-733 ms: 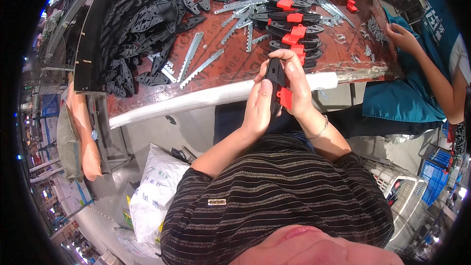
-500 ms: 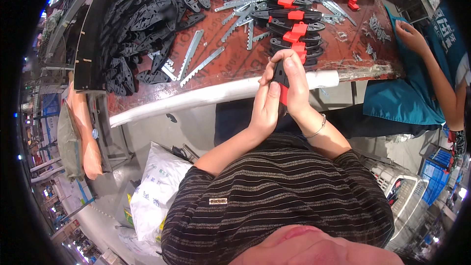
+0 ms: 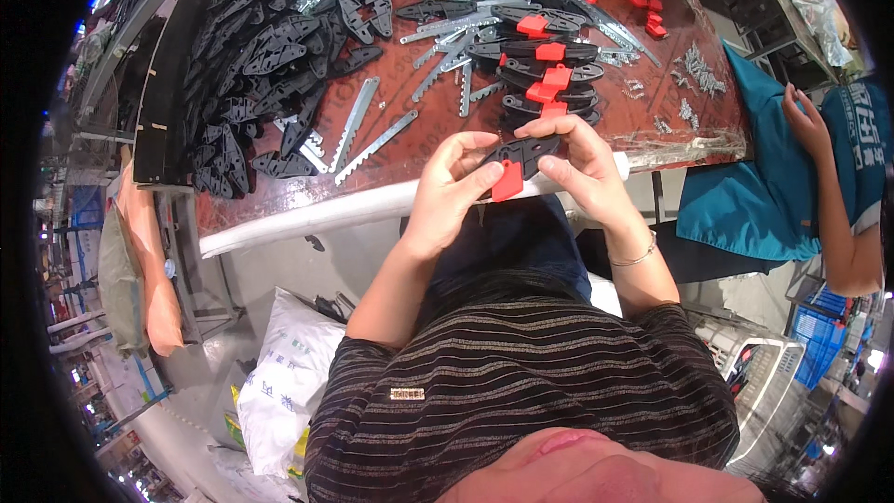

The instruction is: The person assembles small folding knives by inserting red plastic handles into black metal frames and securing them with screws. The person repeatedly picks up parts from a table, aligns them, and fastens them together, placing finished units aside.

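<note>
Just over the table's near edge, my left hand [image 3: 449,188] and my right hand [image 3: 589,175] pinch a black plastic handle piece [image 3: 528,155] between fingers and thumbs. A red plastic block [image 3: 507,183] sits on its near left part, close to my left thumb. My fingers partly cover the handle's ends. Just beyond my hands lies a row of similar black handles [image 3: 570,73], and several have red blocks [image 3: 549,84] on them. Notched metal strips [image 3: 377,147] lie scattered to the left of that row.
Black plastic shells [image 3: 275,47] are heaped on the reddish table [image 3: 410,98]. Small metal parts [image 3: 700,73] and loose red blocks [image 3: 655,19] lie at right. White padding [image 3: 307,224] wraps the near edge. A co-worker's hand [image 3: 806,121] is at far right; a white sack [image 3: 284,373] stands on the floor.
My palms were pressed together around the piece. They have parted, and fingertips now hold it flatter, with the red block facing up. The co-worker's arm has shifted slightly.
</note>
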